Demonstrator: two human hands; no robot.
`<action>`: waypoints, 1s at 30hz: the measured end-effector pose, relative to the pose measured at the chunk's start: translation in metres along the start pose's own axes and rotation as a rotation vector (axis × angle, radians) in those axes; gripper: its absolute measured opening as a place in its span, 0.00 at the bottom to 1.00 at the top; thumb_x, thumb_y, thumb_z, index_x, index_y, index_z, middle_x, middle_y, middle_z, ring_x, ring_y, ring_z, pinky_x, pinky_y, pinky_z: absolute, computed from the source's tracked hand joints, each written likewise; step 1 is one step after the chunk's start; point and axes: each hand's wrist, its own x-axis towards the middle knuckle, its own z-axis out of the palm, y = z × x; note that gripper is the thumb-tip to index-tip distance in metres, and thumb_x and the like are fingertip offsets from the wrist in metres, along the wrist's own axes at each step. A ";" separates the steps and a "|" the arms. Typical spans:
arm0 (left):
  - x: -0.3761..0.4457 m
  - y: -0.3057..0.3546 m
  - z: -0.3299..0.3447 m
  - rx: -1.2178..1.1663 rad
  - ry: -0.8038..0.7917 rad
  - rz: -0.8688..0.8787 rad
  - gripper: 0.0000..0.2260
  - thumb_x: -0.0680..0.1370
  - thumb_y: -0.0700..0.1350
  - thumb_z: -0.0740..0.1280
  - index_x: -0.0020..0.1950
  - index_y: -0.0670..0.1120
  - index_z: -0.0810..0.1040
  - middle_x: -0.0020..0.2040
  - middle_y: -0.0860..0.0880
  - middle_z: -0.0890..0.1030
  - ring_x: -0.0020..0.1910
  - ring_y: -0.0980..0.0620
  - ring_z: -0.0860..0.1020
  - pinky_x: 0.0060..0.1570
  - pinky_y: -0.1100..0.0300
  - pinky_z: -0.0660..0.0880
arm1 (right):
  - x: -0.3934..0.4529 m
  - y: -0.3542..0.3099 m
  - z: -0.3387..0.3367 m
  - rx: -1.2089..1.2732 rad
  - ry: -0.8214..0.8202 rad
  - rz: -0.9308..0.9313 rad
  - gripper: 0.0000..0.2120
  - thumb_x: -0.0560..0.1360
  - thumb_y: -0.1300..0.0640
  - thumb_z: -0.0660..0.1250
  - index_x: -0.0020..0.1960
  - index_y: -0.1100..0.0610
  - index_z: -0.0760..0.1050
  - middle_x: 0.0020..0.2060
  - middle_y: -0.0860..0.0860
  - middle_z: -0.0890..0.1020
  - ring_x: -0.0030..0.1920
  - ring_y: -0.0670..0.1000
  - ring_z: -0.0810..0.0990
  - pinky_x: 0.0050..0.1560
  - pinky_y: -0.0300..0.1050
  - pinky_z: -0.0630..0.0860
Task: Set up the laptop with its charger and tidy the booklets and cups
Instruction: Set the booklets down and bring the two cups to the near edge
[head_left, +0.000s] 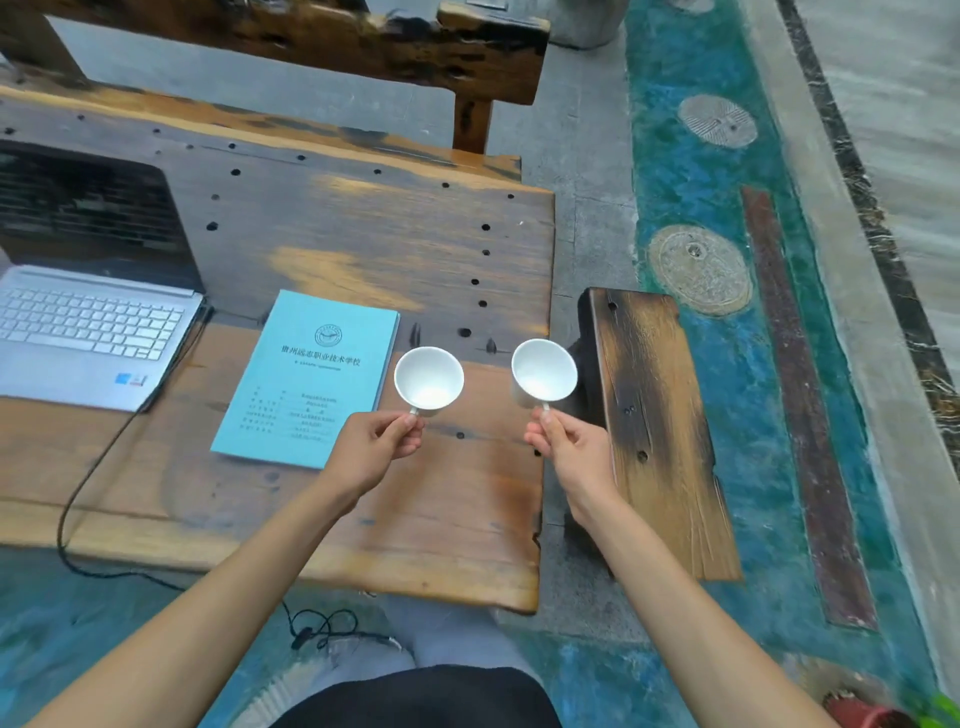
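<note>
I hold two empty white cups by their handles above the right part of the wooden table (363, 228). My left hand (376, 441) pinches the handle of the left cup (429, 380). My right hand (569, 441) pinches the handle of the right cup (543, 371), which hangs over the table's right edge. Both cups are tipped so that their insides face me. A stack of light blue booklets (306, 379) lies flat just left of the left cup. The open silver laptop (88, 332) stands at the far left, with a black charger cable (104, 457) running from its right side over the table's front edge.
A small wooden bench (660, 426) stands right of the table, under the right cup. A dark wooden bench back (363, 47) runs behind the table. The cable's loose coil (322, 626) lies on the blue-green floor by my knees.
</note>
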 end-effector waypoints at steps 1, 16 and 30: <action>-0.013 -0.006 0.001 0.000 0.003 -0.005 0.10 0.82 0.41 0.66 0.44 0.45 0.85 0.40 0.44 0.86 0.41 0.51 0.84 0.47 0.63 0.82 | -0.012 0.007 -0.003 0.001 -0.005 0.006 0.07 0.82 0.62 0.66 0.54 0.61 0.83 0.40 0.56 0.86 0.37 0.43 0.85 0.44 0.32 0.81; -0.129 -0.089 0.016 0.007 -0.003 -0.136 0.10 0.82 0.37 0.64 0.56 0.32 0.81 0.47 0.35 0.83 0.44 0.45 0.81 0.43 0.69 0.80 | -0.132 0.121 -0.021 -0.078 0.030 0.135 0.09 0.82 0.62 0.66 0.51 0.64 0.85 0.39 0.55 0.87 0.40 0.47 0.85 0.51 0.40 0.82; -0.137 -0.139 0.024 0.063 0.057 -0.153 0.07 0.81 0.39 0.66 0.51 0.41 0.85 0.41 0.47 0.87 0.38 0.57 0.84 0.45 0.64 0.82 | -0.152 0.165 -0.019 -0.093 0.059 0.251 0.12 0.83 0.62 0.64 0.62 0.65 0.80 0.46 0.56 0.87 0.40 0.38 0.86 0.41 0.28 0.78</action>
